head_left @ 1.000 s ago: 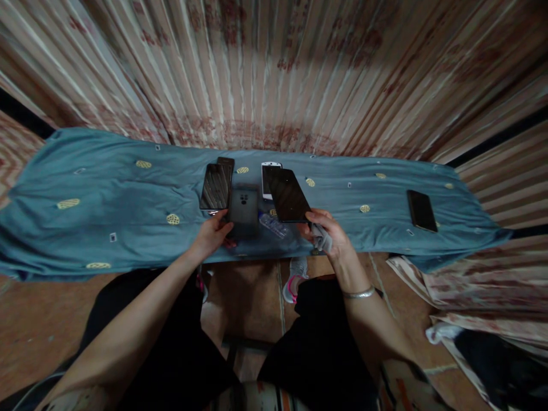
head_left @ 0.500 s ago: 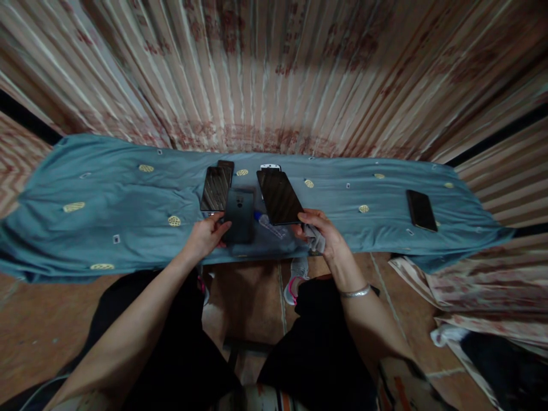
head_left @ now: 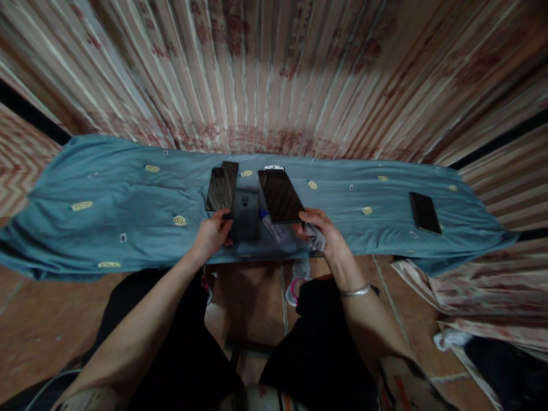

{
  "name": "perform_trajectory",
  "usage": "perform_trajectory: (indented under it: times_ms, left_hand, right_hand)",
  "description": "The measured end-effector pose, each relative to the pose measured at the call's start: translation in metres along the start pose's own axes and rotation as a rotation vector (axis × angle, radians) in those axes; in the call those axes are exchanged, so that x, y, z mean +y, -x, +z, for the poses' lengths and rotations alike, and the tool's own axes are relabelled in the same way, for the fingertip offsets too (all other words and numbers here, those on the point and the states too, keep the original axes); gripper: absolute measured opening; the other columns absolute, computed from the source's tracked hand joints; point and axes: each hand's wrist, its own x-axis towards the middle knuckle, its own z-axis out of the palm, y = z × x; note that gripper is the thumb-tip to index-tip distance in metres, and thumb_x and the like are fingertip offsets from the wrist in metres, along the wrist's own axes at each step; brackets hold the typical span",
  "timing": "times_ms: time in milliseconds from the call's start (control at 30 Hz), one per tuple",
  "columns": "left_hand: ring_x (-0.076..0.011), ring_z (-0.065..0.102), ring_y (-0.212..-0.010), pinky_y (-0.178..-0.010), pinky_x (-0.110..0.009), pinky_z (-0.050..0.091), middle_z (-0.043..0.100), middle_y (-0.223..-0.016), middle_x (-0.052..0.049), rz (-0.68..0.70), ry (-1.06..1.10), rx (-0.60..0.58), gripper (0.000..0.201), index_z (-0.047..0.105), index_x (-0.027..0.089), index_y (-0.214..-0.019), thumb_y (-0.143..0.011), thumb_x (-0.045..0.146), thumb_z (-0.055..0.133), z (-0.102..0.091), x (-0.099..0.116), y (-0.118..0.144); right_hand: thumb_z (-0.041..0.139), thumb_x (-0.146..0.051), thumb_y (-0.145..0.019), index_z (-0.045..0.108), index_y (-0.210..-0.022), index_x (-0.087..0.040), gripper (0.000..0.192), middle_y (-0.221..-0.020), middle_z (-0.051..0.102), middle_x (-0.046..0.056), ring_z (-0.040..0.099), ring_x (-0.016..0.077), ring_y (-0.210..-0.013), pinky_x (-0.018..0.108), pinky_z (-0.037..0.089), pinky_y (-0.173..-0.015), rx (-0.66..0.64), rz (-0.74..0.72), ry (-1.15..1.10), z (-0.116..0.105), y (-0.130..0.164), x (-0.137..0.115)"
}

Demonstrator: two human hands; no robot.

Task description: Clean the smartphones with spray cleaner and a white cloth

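My left hand is closed at the near end of a smartphone with a glossy, striped reflection on its dark screen. Just right of those fingers, a dark phone lies back up on the cloth, its camera cluster showing. My right hand grips the near right corner of a large black phone, tilted above the cloth, screen up. A crumpled grey rag is bunched in the same hand. Between the phones lies a clear small bottle with a blue cap.
A blue bedsheet with yellow motifs covers the long surface. Another black phone lies at the right. Behind the left phone is a further dark phone; a white-edged device shows behind the large one. Pleated curtains hang behind.
My left hand has let go of the dark back-up phone, which now rests on the cloth, and has shifted to the glossy phone beside it. My right hand holds nearly still.
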Motion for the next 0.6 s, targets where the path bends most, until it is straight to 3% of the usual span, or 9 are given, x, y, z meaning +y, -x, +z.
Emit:
perform_trajectory:
  times_ms: [233,433,500,600]
  left_hand:
    - [-0.0206,0.061,-0.039,-0.046,-0.028,0.042,0.066,-0.053,0.005,-0.017,0.006,-0.072,0.031,0.071,0.02,-0.119,-0.088,0.019,0.072,0.013,0.0,-0.001]
    - [-0.0176,0.054,-0.04,-0.052,-0.028,0.039,0.062,-0.049,0.005,0.084,-0.125,-0.044,0.023,0.078,0.021,-0.11,-0.088,0.023,0.073,-0.003,0.008,-0.001]
    - [-0.0154,0.055,-0.043,-0.052,-0.027,0.041,0.065,-0.055,0.005,0.12,-0.021,-0.015,0.02,0.078,0.022,-0.106,-0.086,0.028,0.075,-0.003,0.011,0.001]
    - [-0.0181,0.07,-0.063,-0.061,-0.028,0.054,0.076,-0.079,-0.001,0.143,0.257,-0.046,0.037,0.073,0.019,-0.115,-0.085,0.042,0.077,0.006,0.015,0.004]
  right_hand:
    - [0.101,-0.056,-0.05,0.044,-0.054,-0.024,0.065,-0.047,0.059,-0.004,0.045,0.0054,-0.037,0.016,0.036,-0.033,0.013,0.01,-0.005,-0.001,-0.002,0.0]
    - [0.1,-0.053,-0.048,0.052,-0.053,-0.023,0.057,-0.046,0.06,-0.005,0.045,0.0051,-0.037,0.016,0.034,-0.032,0.019,0.006,-0.001,0.005,-0.002,0.0]
    - [0.098,-0.054,-0.051,0.057,-0.055,-0.022,0.052,-0.048,0.063,-0.004,0.047,0.0058,-0.038,0.016,0.035,-0.033,0.012,0.004,0.023,0.009,-0.003,0.002]
    - [0.094,-0.057,-0.056,0.062,-0.061,-0.021,0.049,-0.053,0.067,-0.002,0.049,0.0068,-0.04,0.017,0.037,-0.036,-0.017,0.013,0.079,0.017,-0.005,0.007]
